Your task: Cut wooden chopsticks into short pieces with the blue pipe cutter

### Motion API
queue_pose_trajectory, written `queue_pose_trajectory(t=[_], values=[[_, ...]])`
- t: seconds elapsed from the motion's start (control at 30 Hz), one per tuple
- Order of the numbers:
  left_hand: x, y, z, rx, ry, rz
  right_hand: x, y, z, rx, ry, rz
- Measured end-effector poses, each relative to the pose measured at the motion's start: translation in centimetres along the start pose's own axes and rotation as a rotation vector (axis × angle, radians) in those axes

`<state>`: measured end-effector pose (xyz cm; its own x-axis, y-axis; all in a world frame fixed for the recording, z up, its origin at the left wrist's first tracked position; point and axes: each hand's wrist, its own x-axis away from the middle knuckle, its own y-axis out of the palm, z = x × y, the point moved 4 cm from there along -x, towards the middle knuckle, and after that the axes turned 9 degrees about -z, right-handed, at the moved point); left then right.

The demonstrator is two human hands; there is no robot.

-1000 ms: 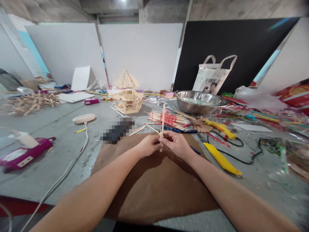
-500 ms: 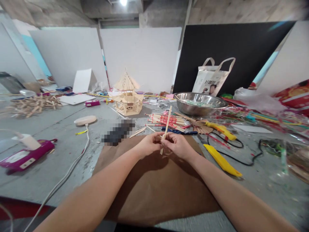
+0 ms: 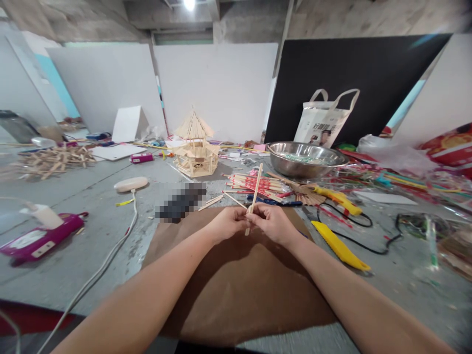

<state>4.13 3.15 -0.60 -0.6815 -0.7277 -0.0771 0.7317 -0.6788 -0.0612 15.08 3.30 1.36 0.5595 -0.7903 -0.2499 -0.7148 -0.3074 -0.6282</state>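
Above the brown sheet (image 3: 236, 295), my right hand (image 3: 272, 223) pinches a pair of pale wooden chopsticks (image 3: 255, 189) that stand nearly upright, leaning slightly right. My left hand (image 3: 229, 222) is closed, its fingertips meeting the chopsticks low down, beside the right thumb. Fingers partly hide where they are gripped. A thin loose stick (image 3: 233, 199) shows just past the left fingers. Behind the hands lies a pile of chopsticks in red-and-white wrappers (image 3: 254, 184). Farther back stands a small pavilion model (image 3: 195, 160) built of wooden sticks.
To the right are a yellow glue gun (image 3: 339, 199) with a black cord, a yellow-handled cutter (image 3: 339, 246) and a steel basin (image 3: 306, 160). On the left sit a purple power strip (image 3: 47, 238), a white cable (image 3: 110, 260) and a heap of sticks (image 3: 55, 160). A pixelated dark object (image 3: 180, 201) lies nearby.
My left fingers have shifted slightly down against the chopsticks, and more of the thin loose stick behind them shows. My right hand and the chopsticks have barely moved.
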Motion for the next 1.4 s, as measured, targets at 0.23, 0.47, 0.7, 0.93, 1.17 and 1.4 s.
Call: queue_pose_trajectory(t=[0.23,0.47,0.7,0.93,1.17,1.4], values=[[-0.4,-0.3,-0.9,-0.179,0.004,0.023,-0.1,-0.1,-0.2,-0.141,0.06,-0.019],[-0.2,-0.5,-0.7,-0.357,0.027,0.047,-0.1,0.1,0.0,-0.251,0.09,-0.012],[-0.3,-0.2,-0.4,-0.342,0.034,-0.004,-0.1,-0.7,0.3,-0.216,0.061,0.09],[-0.1,-0.1,-0.3,-0.291,0.048,0.014,-0.1,-0.6,-0.3,-0.158,0.031,0.051],[-0.2,-0.2,-0.7,-0.304,0.064,0.075,0.0,-0.6,-0.8,-0.162,0.018,0.046],[0.0,-0.1,-0.5,-0.549,0.032,0.162,0.1,-0.8,-0.6,-0.134,0.0,0.062]])
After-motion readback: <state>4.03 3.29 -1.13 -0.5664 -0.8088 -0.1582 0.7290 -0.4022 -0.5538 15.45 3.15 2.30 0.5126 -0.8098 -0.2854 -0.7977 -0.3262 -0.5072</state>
